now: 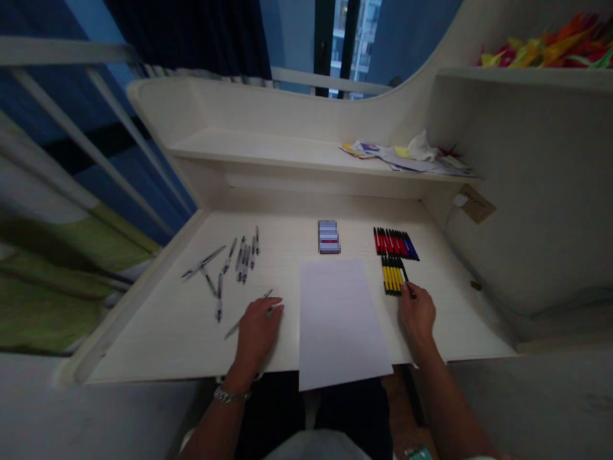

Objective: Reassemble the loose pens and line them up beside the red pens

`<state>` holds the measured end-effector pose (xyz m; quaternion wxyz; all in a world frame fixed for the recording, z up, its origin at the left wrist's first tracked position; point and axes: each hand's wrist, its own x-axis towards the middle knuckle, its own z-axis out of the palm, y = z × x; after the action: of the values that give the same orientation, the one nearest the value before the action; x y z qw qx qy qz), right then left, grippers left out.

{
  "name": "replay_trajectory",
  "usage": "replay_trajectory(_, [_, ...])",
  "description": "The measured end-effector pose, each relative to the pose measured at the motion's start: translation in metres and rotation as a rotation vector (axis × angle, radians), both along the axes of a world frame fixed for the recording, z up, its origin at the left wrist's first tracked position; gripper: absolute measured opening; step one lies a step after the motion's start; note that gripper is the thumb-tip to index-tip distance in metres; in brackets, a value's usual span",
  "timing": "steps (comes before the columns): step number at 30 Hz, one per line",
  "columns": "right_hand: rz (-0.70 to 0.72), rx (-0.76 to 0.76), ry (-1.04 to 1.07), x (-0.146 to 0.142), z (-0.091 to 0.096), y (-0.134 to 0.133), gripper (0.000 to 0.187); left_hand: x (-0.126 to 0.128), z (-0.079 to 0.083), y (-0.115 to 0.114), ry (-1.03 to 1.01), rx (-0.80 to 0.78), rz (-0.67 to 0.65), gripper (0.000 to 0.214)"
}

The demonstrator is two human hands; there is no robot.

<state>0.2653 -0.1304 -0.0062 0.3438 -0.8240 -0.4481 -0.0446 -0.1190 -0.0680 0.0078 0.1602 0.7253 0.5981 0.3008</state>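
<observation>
Already, the right side of your tabletop [460, 326] looks ordered: the red and blue pens [395, 243] lie side by side in a row, and the yellow pens [393, 276] line up just below them, nearer you. Your right hand [417, 314] is at the right end of that yellow row, thumb and fingers closed on a dark pen [405, 271]. The left side seems undone: the clear pens [246, 259] are partly bunched, with others beyond them crossed or angled. Your left hand [258, 326] is over one slanting clear pen [232, 331]; you can't tell whether its fingers grip it or only rest there. Between your hands, the white sheet [340, 319] shows no visible marks.
</observation>
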Motion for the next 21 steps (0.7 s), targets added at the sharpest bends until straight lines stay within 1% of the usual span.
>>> replay_trajectory(1, [0.069,0.022,0.011,-0.012,0.001,-0.001,0.05,-0.013,0.0,0.006,0.071,0.015,0.039,0.03])
replay_trajectory(2, [0.141,0.027,0.026,-0.026,0.003,-0.003,0.048,-0.025,-0.001,0.011,0.137,0.008,0.049,0.031])
replay_trajectory(4, [0.303,0.008,0.05,-0.053,0.006,-0.005,0.041,-0.04,-0.002,0.017,0.23,-0.001,0.059,0.032])
replay_trajectory(6, [0.416,-0.008,0.051,-0.079,0.009,-0.005,0.036,-0.046,-0.003,0.019,0.286,-0.001,0.068,0.033])
replay_trajectory(8, [0.499,-0.041,0.037,-0.1,0.012,-0.004,0.033,-0.046,-0.003,0.017,0.315,-0.006,0.084,0.034])
replay_trajectory(12, [0.568,-0.094,0.006,-0.124,0.011,0.002,0.029,-0.043,-0.004,0.016,0.343,-0.04,0.099,0.031])
replay_trajectory(17, [0.578,-0.152,-0.022,-0.133,0.004,0.006,0.025,-0.043,-0.005,0.022,0.342,-0.055,0.081,0.029])
replay_trajectory(19, [0.572,-0.159,-0.022,-0.134,0.002,0.005,0.025,-0.039,0.0,0.023,0.314,-0.023,0.056,0.031])
replay_trajectory(21, [0.564,-0.155,-0.014,-0.135,0.001,0.005,0.025,-0.029,0.01,0.022,0.244,0.02,0.019,0.031])
